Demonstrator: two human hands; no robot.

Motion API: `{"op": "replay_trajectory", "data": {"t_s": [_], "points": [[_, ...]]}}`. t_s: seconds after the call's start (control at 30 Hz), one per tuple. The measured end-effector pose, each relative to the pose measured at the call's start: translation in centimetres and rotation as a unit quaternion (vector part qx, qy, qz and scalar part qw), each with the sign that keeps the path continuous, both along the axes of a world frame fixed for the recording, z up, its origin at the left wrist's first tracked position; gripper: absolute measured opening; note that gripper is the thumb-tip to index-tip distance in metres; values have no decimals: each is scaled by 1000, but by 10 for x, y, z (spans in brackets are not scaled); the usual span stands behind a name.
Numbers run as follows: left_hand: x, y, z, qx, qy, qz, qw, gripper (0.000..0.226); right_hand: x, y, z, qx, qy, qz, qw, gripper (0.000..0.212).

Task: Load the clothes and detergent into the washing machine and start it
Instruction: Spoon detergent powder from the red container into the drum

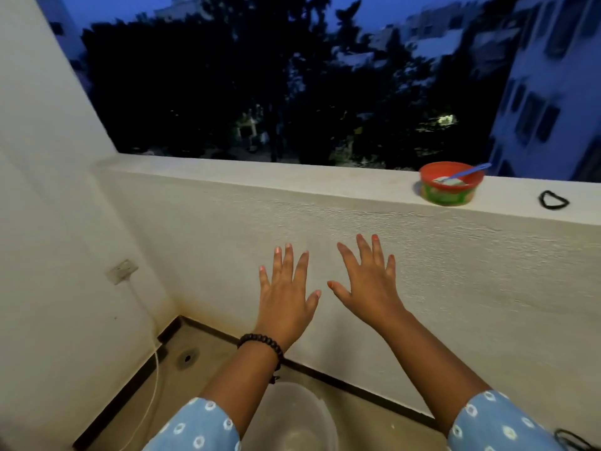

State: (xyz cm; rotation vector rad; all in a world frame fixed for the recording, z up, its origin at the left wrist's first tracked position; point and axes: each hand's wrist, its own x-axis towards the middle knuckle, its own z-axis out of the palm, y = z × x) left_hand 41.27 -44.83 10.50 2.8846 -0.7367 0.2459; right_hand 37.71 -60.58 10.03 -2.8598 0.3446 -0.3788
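Fingers of the left hand are spread and straight, palm turned away from the camera, and they hold nothing; the fingers of the right hand are splayed the same way, equally free of any object. Both hands are raised side by side, close but apart, in front of the textured white parapet wall of a balcony. A dark beaded bracelet circles the left wrist, and both forearms come out of light blue sleeves dotted with small white rings.

No washing machine or clothes appear anywhere. The likely detergent sits up on the parapet ledge, far to the right of the hands: a round tub with a red rim and a green printed band, holding white powder, with a blue scoop leaning out over its rim. The label print on the band is too blurred to read, so no brand can be told. Just right of the tub lies a black hair tie on the same ledge.

Below the left forearm, a translucent plastic basin stands on the tiled floor. A round floor drain sits near the corner. On the left wall a white socket carries a white cable running down toward the floor. Beyond the ledge are dark trees and a pale apartment block under a dusk sky.
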Motion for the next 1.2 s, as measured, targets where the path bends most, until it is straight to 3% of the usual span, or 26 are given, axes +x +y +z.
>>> {"op": "replay_trajectory", "data": {"t_s": [0.27, 0.4, 0.63, 0.93, 1.2], "points": [[19, -107, 38, -37, -30, -112, 993, 71, -9, -89, 26, 41, -100, -119, 987, 77], [25, -148, 52, -47, -22, -144, 988, 70, -10, -126, 35, 59, -190, -159, 967, 89], [43, -200, 68, -76, 10, -179, 981, 68, 9, -181, 48, 167, -236, -191, 938, 113], [66, -206, 60, -152, 88, -171, 969, 65, 39, -211, 59, 301, -271, -163, 899, 133], [71, -172, 55, -218, 152, -160, 951, 68, 46, -216, 61, 343, -284, -162, 881, 121]]}}
